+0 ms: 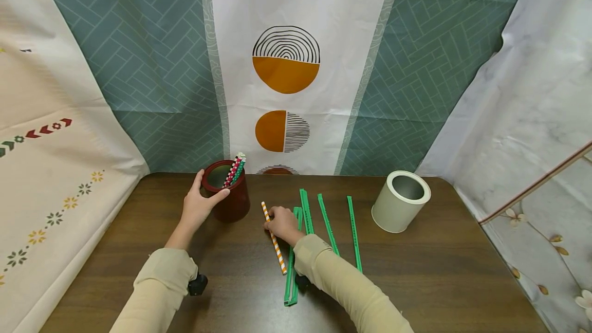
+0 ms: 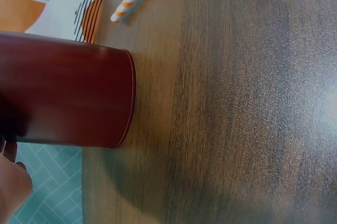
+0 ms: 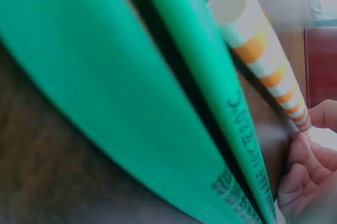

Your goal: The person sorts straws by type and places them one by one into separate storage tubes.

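Note:
My left hand (image 1: pixel 200 206) grips a dark red canister (image 1: pixel 233 202) near its top, thumb across the front and fingers at its left side. The canister stands tilted to no clear degree, with a few patterned paper straws (image 1: pixel 234 171), pink and green, leaning out of its mouth. In the left wrist view the canister wall (image 2: pixel 68 92) fills the left part. My right hand (image 1: pixel 283 223) pinches an orange-and-white striped paper straw (image 1: pixel 278 253) near its upper end. Close under that wrist lie green-wrapped straws (image 1: pixel 291 292), large in the right wrist view beside the striped straw (image 3: pixel 268 71).
More green-wrapped straws (image 1: pixel 328 225) lie on the brown wooden table (image 1: pixel 416 281) right of my right hand. A cream canister (image 1: pixel 395 208) stands at the back right. Patterned cloth (image 1: pixel 296 137) hangs along the table's back edge.

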Action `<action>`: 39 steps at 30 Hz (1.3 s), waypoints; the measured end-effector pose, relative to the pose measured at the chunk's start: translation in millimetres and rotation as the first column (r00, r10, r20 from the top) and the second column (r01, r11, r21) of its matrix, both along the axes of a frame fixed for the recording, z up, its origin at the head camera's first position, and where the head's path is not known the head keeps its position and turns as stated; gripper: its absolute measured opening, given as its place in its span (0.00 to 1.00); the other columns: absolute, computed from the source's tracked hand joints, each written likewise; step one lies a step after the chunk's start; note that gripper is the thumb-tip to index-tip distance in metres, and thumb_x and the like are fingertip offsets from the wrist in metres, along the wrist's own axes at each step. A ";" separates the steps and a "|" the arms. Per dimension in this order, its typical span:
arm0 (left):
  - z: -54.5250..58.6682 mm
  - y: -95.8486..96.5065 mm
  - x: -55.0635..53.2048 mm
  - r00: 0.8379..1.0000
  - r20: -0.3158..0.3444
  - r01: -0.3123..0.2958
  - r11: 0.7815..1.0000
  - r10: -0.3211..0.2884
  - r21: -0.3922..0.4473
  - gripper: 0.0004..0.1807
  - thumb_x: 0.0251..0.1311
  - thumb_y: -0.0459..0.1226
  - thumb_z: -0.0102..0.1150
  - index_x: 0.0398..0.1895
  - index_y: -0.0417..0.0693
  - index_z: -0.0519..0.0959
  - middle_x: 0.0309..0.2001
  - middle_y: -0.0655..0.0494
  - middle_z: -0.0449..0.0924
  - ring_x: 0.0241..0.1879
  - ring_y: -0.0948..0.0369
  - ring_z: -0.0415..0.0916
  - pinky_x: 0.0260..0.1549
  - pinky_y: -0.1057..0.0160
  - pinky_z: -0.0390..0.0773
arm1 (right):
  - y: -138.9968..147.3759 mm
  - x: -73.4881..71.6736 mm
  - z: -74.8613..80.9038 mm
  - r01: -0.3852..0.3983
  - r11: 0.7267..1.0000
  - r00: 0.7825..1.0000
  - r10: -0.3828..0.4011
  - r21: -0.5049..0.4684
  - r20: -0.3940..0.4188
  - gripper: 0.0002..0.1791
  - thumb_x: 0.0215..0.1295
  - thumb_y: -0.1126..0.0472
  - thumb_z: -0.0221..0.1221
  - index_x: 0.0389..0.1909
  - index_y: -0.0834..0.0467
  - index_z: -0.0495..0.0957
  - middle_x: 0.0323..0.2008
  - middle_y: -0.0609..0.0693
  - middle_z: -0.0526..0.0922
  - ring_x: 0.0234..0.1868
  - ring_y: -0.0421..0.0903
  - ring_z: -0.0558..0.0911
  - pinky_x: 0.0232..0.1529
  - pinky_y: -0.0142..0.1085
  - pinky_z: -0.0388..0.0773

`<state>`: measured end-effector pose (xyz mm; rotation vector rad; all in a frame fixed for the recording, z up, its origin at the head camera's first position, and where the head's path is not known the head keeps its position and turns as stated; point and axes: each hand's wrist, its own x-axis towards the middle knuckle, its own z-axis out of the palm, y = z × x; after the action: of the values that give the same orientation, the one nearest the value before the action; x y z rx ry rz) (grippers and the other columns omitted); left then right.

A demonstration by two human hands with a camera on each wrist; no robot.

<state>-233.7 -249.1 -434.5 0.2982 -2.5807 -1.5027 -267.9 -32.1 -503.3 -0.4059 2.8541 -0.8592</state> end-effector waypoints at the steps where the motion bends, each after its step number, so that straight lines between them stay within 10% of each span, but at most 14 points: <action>1: -0.1 0.1 -0.1 1.000 0.000 0.000 1.000 0.000 0.000 0.54 0.45 0.57 0.59 0.69 0.54 0.38 0.69 0.48 0.42 0.68 0.47 0.41 0.58 0.39 0.52 | 0.7 -0.3 0.4 0.003 1.000 1.000 -0.002 -0.030 0.016 0.14 0.47 0.55 0.65 0.36 0.54 0.79 0.25 0.45 0.81 0.18 0.40 0.73 0.16 0.30 0.66; 13: 0.4 0.8 1.0 1.000 0.006 0.004 1.000 -0.004 0.005 0.54 0.45 0.58 0.59 0.69 0.55 0.37 0.70 0.48 0.42 0.68 0.46 0.42 0.58 0.39 0.52 | 11.8 -7.2 9.5 0.063 0.907 0.976 0.032 -0.417 0.216 0.06 0.51 0.67 0.57 0.32 0.63 0.73 0.16 0.51 0.78 0.10 0.39 0.70 0.12 0.30 0.70; 22: -0.6 0.1 0.7 1.000 0.000 0.003 1.000 -0.003 -0.006 0.54 0.45 0.58 0.59 0.69 0.56 0.37 0.69 0.48 0.42 0.67 0.46 0.42 0.58 0.38 0.52 | 18.2 -14.2 49.7 0.065 0.858 0.959 0.087 -0.509 0.268 0.08 0.51 0.68 0.54 0.34 0.63 0.69 0.14 0.47 0.74 0.10 0.41 0.72 0.24 0.47 0.78; 39: -2.3 0.1 -0.6 1.000 -0.022 -0.002 1.000 0.002 -0.010 0.54 0.46 0.57 0.59 0.69 0.55 0.38 0.69 0.48 0.43 0.67 0.46 0.43 0.58 0.38 0.51 | 29.5 -17.6 118.8 0.096 0.685 0.945 0.165 -0.722 0.282 0.09 0.56 0.68 0.56 0.33 0.61 0.65 0.24 0.51 0.80 0.28 0.57 0.80 0.26 0.33 0.77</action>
<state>-234.3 -249.0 -436.8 0.2817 -2.5696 -1.4838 -285.6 -2.6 -384.5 -0.3390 2.0716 -1.8582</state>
